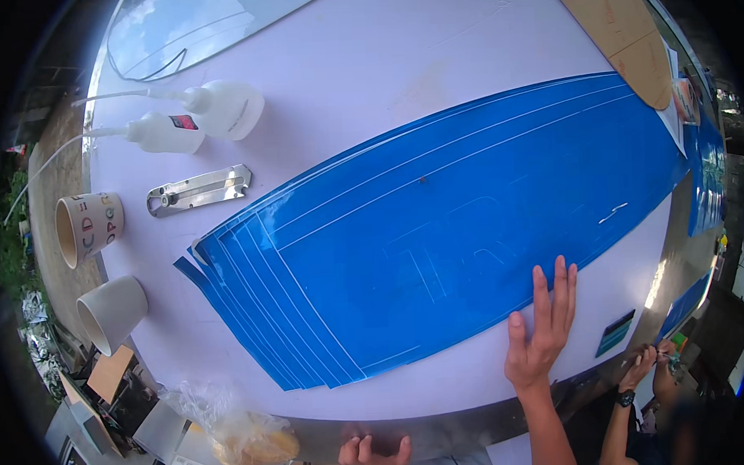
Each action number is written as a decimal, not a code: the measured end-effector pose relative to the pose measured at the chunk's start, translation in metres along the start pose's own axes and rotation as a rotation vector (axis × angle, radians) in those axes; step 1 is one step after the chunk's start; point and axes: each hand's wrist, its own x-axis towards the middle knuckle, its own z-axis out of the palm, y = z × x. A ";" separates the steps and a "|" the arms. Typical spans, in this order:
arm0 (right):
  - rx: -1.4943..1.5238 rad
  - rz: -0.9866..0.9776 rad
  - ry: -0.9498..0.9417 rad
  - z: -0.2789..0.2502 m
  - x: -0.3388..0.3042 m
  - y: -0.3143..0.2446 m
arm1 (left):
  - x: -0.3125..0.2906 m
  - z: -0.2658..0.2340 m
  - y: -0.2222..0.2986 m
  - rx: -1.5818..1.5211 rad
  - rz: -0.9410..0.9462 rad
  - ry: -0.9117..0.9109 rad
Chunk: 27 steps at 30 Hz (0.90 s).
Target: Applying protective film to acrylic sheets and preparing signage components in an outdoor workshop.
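Observation:
A large blue film sheet [340, 266] lies across the white table, with thin pale lines cut or drawn along its top and left sides and outlined letter shapes in its middle. My right hand [543, 333] rests at the sheet's near edge, fingers stretched out and their tips on the blue surface, holding nothing. At the table's front edge is my left hand [376, 456], its fingers loosely bent, the thumb apart, and no object visible in it. Narrow strips at the sheet's left end are partly separated, one corner curling up.
A silver utility knife [199, 190] lies left of the sheet, near two white squeeze bottles [232, 109] and two cups [113, 313]. A teal squeegee-like card [615, 333] sits at the right. Another person's hands [639, 369] work beyond. A plastic bag [252, 442] hangs near the front.

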 end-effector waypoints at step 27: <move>0.216 0.090 0.217 -0.002 -0.008 0.008 | 0.366 -0.072 0.192 0.032 0.241 -0.138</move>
